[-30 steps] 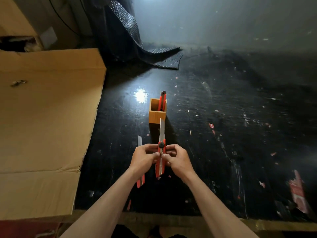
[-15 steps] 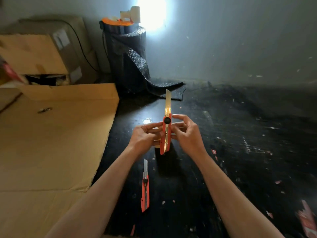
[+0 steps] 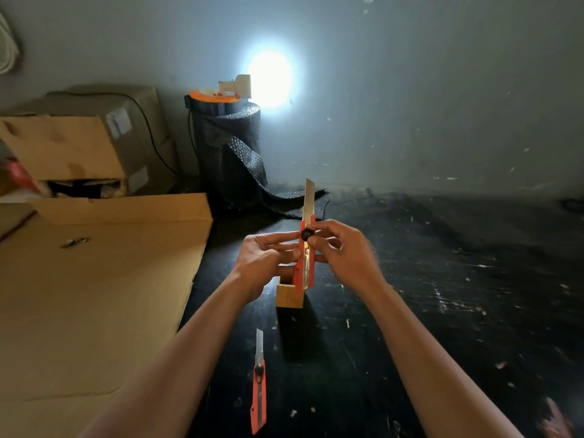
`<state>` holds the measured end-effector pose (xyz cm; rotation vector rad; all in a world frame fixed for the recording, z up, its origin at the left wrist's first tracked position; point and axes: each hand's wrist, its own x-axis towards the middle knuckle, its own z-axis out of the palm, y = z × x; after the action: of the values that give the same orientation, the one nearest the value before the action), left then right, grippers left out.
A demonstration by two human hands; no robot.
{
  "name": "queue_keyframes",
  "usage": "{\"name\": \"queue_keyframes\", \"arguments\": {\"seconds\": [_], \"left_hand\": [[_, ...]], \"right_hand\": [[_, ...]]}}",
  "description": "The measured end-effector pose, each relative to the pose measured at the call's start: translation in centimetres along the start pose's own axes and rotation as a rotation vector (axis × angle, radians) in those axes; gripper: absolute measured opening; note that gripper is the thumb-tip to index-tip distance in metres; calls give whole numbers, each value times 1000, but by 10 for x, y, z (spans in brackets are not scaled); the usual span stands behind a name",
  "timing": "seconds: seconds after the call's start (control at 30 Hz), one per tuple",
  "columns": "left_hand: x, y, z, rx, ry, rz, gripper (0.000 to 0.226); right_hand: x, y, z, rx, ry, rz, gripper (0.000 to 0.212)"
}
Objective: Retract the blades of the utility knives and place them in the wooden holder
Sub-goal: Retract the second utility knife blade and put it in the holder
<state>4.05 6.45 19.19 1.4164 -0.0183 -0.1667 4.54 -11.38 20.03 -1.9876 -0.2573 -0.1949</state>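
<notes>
I hold a red utility knife (image 3: 305,262) upright in front of me, its long blade extended upward. My left hand (image 3: 264,259) grips the red body from the left. My right hand (image 3: 343,252) holds it from the right, with fingertips on the black wheel near the top of the handle. Just behind and below the knife stands the wooden holder (image 3: 289,295), partly hidden by my left hand and the knife; its contents are hidden. A second red utility knife (image 3: 258,385) lies on the black floor nearer to me, blade out and pointing away.
A large flat cardboard sheet (image 3: 94,295) covers the floor on the left. Cardboard boxes (image 3: 94,143) and a black bubble-wrap roll (image 3: 227,147) stand against the grey wall. The black surface (image 3: 442,295) to the right is scuffed and littered with small scraps.
The view has tilted up, showing the wall and light. Both hands raised the knife higher, above the holder. The knife on the floor now lies uncovered below my hands.
</notes>
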Motion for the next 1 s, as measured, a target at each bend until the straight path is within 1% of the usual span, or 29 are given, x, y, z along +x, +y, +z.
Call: {"name": "queue_keyframes", "arguments": {"seconds": [0.2, 0.33, 0.67, 0.87, 1.0], "left_hand": [[-1, -2, 2, -32, 2, -44, 36], [-1, 0, 1, -21, 4, -52, 37], [-5, 5, -4, 1, 13, -82, 38], [-6, 13, -2, -13, 8, -65, 24], [-7, 12, 0, 18, 33, -46, 25]], "right_hand": [[-16, 8, 2, 30, -41, 32, 20], [-24, 14, 8, 53, -38, 52, 17], [-24, 10, 9, 52, -64, 50, 14], [-27, 5, 11, 64, -73, 47, 17], [-30, 7, 10, 62, -72, 61, 17]]}}
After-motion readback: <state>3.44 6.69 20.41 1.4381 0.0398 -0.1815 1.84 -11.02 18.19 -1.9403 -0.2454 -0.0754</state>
